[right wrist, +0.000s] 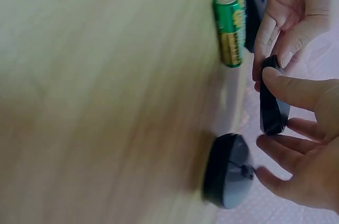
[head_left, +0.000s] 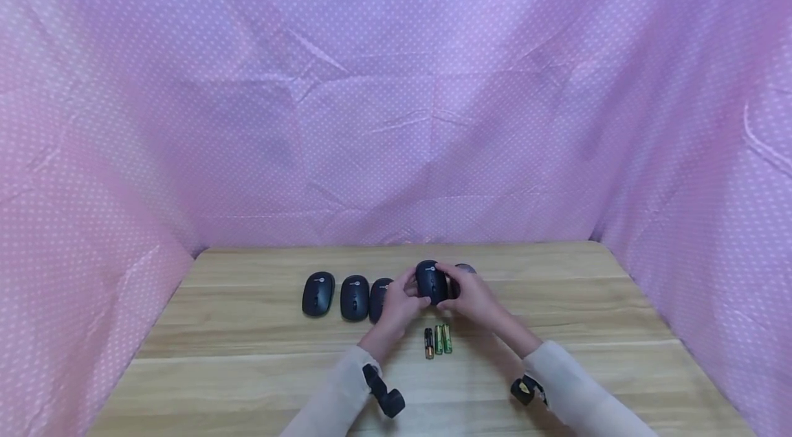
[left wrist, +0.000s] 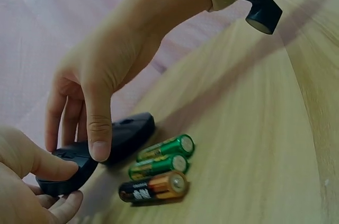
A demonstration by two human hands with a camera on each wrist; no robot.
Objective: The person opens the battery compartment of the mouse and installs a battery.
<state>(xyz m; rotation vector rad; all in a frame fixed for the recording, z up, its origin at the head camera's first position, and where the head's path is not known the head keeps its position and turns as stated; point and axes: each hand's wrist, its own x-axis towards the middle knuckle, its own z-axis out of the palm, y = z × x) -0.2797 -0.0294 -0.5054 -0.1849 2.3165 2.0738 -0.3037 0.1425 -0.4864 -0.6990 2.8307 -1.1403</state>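
A black computer mouse (head_left: 430, 282) is held between both hands, its top with a light logo showing in the head view. My left hand (head_left: 401, 304) grips its left side; in the left wrist view the thumb lies on top and fingers curl underneath. From the other side my right hand (head_left: 473, 297) pinches the mouse with thumb and fingers. In the right wrist view the held mouse (right wrist: 271, 102) appears tilted on edge, above the table. Nearer the person lie two green batteries (left wrist: 165, 155) and a black-and-copper battery (left wrist: 153, 187), side by side.
On the wooden table (head_left: 260, 368), two black mice (head_left: 318, 293) lie to the left. A third mouse (head_left: 377, 296) is partly hidden by the left hand. A greyish mouse (right wrist: 230, 171) lies behind the right hand. Pink dotted cloth (head_left: 396, 114) surrounds the table's back and sides.
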